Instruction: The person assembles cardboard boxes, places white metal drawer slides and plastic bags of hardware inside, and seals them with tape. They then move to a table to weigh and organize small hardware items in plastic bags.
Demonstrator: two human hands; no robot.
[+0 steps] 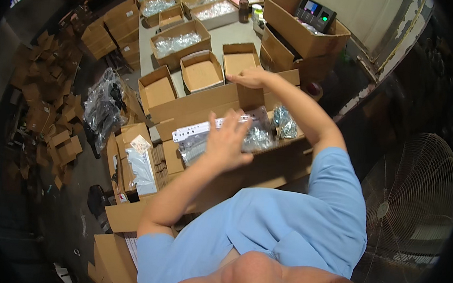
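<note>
An open cardboard carton [197,109] stands before me, holding a white perforated metal strip [191,131], clear plastic bags of small metal parts [259,138] and a bag of bluish zinc-coloured hardware [286,122]. Over the strip and bags, my left hand [228,143] is spread and slightly blurred; whether it touches them I cannot tell. My right hand [248,78] rests at the carton's far upright flap, thumb pointing left, by the near edge of a shallow cardboard tray [239,58]. Its fingertips are partly hidden, so its hold on the flap is unclear.
More shallow trays [202,73] and a box of clear bags [178,44] stand on the table [219,33] beyond. Large cartons with a keypad device [315,15] are at the right rear. A caged fan [408,211] stands right; a carton of flat cardboard [161,164] lies left.
</note>
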